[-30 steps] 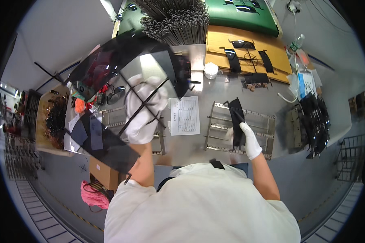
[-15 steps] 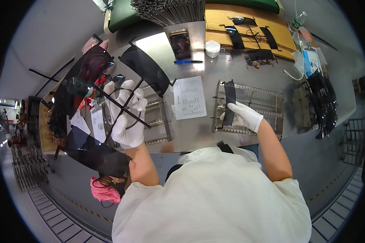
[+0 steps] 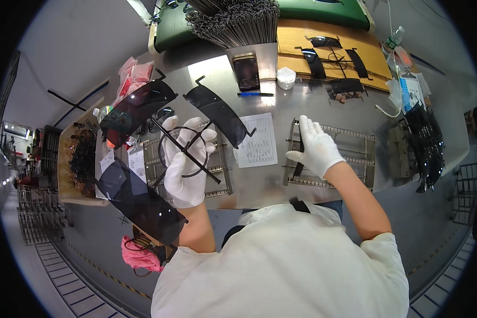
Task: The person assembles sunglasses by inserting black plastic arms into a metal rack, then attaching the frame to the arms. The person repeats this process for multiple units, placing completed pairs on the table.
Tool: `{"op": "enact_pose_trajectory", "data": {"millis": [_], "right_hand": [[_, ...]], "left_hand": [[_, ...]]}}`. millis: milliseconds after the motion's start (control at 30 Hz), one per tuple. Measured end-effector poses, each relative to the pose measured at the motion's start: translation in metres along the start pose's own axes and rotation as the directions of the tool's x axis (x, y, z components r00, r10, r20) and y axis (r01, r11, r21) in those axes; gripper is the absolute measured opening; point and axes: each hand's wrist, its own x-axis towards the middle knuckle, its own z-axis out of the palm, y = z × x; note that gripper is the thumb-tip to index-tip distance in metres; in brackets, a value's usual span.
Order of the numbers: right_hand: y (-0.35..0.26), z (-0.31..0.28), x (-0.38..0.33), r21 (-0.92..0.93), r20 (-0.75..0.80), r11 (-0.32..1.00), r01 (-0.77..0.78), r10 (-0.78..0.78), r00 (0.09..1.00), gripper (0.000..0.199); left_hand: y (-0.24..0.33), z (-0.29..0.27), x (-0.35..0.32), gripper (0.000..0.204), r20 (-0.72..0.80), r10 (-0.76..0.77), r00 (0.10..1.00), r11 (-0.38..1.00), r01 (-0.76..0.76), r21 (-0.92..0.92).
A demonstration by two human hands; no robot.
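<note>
My left hand, in a white glove, is closed around the middle of a black cross-shaped wire hanger. Three dark, curved, see-through visor-like pieces are carried on its arms: one at the upper left, one at the upper right and one at the lower left. My right hand, also gloved, lies with fingers stretched out over another narrow dark piece, which stands in the slotted metal rack and is largely hidden by the hand.
Beneath the hanger sits a second metal rack. A printed sheet, blue pen, phone and white roll lie on the metal table. More dark pieces rest on yellow board. Behind stands a bundle of wire hangers.
My right hand has shifted up over the piece in the rack, its fingers now straightened. The hanger in my left hand has turned slightly; the whole view has shifted a little.
</note>
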Motion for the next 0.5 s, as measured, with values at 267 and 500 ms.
{"op": "enact_pose_trajectory", "data": {"millis": [267,500], "right_hand": [[-0.013,0.015,-0.006,-0.061,-0.127,0.998,0.003,-0.011,0.992,0.106],[-0.063,-0.054,-0.009,0.714,-0.026,0.692,0.111,-0.131,0.991,0.11]], "left_hand": [[0.005,0.002,0.0,0.074,-0.025,0.027,0.999,0.997,-0.025,0.072],[-0.013,0.024,-0.005,0.069,0.063,-0.298,0.953,0.947,0.303,-0.108]]}}
